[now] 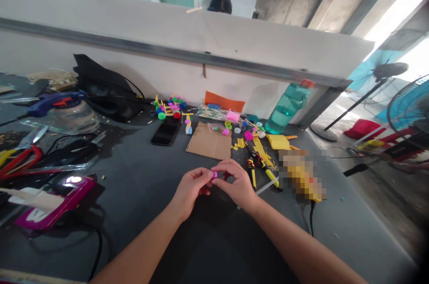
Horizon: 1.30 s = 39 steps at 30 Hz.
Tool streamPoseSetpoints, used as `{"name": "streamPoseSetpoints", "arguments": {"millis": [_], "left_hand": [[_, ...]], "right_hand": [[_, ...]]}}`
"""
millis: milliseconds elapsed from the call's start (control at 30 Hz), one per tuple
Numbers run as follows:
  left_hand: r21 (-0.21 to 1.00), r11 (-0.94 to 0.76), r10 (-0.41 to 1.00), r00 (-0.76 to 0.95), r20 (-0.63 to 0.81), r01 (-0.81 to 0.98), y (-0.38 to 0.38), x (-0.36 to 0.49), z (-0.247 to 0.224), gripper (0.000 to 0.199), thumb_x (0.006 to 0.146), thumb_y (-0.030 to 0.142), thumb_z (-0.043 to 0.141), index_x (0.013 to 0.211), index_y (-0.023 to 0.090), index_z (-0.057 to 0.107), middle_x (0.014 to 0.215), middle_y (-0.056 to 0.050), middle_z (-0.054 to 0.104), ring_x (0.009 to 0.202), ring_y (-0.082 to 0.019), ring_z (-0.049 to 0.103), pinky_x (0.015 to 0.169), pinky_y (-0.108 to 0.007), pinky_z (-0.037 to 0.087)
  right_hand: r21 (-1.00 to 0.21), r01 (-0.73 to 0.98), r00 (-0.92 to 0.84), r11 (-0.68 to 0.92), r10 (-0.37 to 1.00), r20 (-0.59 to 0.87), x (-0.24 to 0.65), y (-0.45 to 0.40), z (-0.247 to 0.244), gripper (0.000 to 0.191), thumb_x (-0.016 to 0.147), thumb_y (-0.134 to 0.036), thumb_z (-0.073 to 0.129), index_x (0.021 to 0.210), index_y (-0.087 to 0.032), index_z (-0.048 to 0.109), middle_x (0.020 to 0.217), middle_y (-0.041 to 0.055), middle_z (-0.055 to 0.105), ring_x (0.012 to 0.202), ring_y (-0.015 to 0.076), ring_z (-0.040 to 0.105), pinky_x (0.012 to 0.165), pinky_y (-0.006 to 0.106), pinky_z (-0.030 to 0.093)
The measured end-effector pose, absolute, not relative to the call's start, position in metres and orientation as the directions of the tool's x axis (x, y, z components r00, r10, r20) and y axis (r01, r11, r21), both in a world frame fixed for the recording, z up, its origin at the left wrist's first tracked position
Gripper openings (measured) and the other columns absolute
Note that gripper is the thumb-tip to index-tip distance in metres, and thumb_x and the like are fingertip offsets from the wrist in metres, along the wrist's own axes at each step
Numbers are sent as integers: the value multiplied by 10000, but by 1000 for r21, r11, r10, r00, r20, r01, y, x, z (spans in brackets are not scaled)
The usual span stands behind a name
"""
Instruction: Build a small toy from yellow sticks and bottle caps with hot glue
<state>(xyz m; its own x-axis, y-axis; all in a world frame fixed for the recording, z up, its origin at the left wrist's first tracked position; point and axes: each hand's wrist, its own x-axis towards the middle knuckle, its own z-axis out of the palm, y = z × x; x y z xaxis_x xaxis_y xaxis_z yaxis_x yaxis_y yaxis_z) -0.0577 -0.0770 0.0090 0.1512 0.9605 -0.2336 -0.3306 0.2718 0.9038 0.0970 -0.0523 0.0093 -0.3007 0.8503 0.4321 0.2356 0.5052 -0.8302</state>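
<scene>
Between my two hands, just in front of a piece of brown cardboard point(208, 142), is a small purple piece point(215, 175). My left hand point(195, 185) pinches it from the left with thumb and forefinger. From the right, my right hand point(234, 181) has its thumb and forefinger closed at the same piece. A clear bag with small parts and a pink cap point(225, 132) rest on the cardboard. Pliers with yellow and black handles point(268, 172) lie right of my right hand.
A black phone point(166, 131) and colourful wheeled pieces point(170, 108) lie behind left. Behind right stands a green bottle point(286, 109). A magenta device point(56, 203) and red-handled tool point(23, 163) are at left, a blurred yellow tool point(303, 179) at right.
</scene>
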Motion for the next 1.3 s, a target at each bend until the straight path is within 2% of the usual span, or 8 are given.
{"name": "streamPoseSetpoints", "arguments": {"millis": [267, 533, 900, 1300], "left_hand": [[870, 285, 958, 133, -252, -403, -76, -56, 10, 284, 742, 428, 634, 744, 146, 660, 699, -30, 560, 630, -111, 484, 491, -204, 390], [932, 240, 969, 123, -213, -272, -76, -58, 10, 237, 714, 376, 673, 667, 150, 619, 638, 0, 527, 586, -92, 457, 506, -197, 376], [949, 235, 970, 110, -216, -210, -77, -55, 16, 251, 697, 405, 670, 664, 157, 642, 623, -3, 546, 585, -110, 471, 506, -219, 375], [932, 251, 964, 160, -214, -260, -77, -56, 11, 221, 708, 377, 665, 685, 159, 635, 632, 2, 543, 581, -105, 465, 514, -224, 380]], "right_hand": [[-818, 256, -269, 515, 851, 451, 97, -51, 9, 160, 738, -209, 682, 896, -237, 687, 895, 42, 603, 790, 146, 574, 614, 254, 486], [-803, 267, -281, 533, 840, 465, 96, -53, 10, 168, 730, -167, 674, 888, -223, 683, 901, 47, 596, 793, 149, 571, 611, 250, 481], [-804, 273, -274, 528, 844, 461, 97, -53, 7, 154, 737, -226, 683, 890, -247, 687, 906, 50, 606, 767, 155, 569, 611, 267, 495], [-820, 265, -293, 508, 852, 433, 95, -55, 8, 172, 737, -205, 686, 898, -261, 707, 897, 45, 609, 809, 160, 579, 642, 270, 501]]}}
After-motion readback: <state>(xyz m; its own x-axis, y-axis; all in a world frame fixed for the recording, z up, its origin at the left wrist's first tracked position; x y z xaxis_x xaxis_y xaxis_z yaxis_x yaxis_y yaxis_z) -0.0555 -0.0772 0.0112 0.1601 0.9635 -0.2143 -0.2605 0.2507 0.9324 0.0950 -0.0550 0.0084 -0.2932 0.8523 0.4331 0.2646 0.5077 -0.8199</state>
